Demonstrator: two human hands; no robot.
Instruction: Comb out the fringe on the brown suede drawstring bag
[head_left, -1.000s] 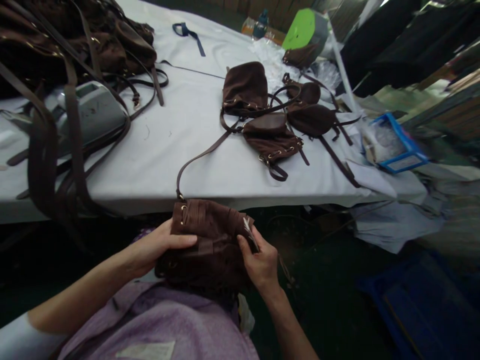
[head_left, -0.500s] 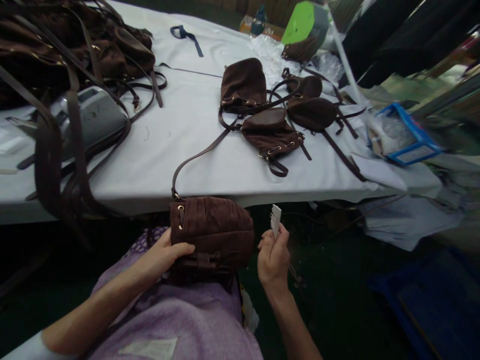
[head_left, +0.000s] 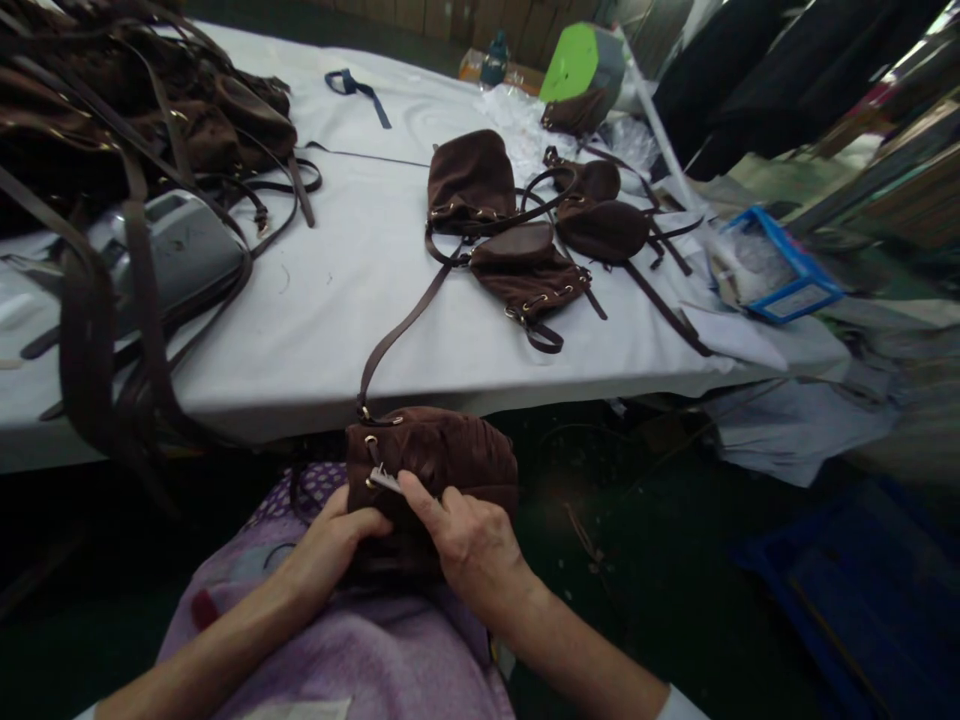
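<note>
Dim workshop, white table (head_left: 337, 300), brown bags (head_left: 529, 275), left fingers (head_left: 366, 521) clasping pouch (head_left: 457, 455), right fingers (head_left: 417, 493) pinching white tag (head_left: 384, 480)

Matt brown suede bag (head_left: 442, 455) w/ brass-look metal eyelets (head_left: 370, 439); smooth white cloth table (head_left: 360, 290).

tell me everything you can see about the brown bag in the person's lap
The brown suede bag is a small soft pouch with a gathered, pleated top and gold-coloured eyelets at one upper corner. It lies on the person's lap, just below the table edge. A long brown strap runs from that corner up onto the table. The left hand holds its lower side; the right hand lies over its front, pinching a small pale piece against it by the eyelets.
</note>
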